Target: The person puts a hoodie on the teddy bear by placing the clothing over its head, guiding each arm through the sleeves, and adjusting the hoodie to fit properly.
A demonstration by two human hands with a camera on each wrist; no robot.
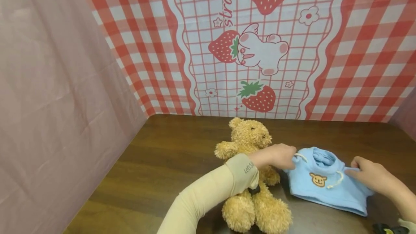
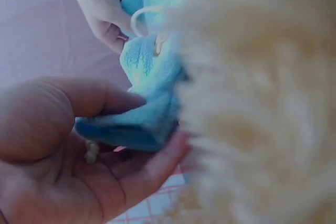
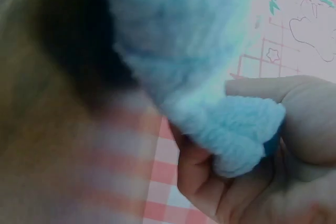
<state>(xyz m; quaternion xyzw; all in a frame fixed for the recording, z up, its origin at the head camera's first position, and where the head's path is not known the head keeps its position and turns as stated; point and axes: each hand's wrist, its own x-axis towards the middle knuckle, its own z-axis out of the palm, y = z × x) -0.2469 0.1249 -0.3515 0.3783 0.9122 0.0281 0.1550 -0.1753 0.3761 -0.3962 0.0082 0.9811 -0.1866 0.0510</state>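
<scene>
A small light-blue doll sweatshirt with a bear-face patch and white cords is stretched between both hands at the right of the head view. My left hand pinches one sleeve; in the left wrist view the thumb lies over the cuff, fingers beneath. On the other side, my right hand grips the opposite sleeve, bunched between thumb and fingers in the right wrist view. A curly tan teddy bear lies face up left of the sweatshirt, its middle partly hidden behind my left forearm.
Everything is over a dark brown wooden table. Behind it hangs a red-and-white checked strawberry cloth, with a pale pink curtain at the left. A small black object sits by my right wrist at the bottom right.
</scene>
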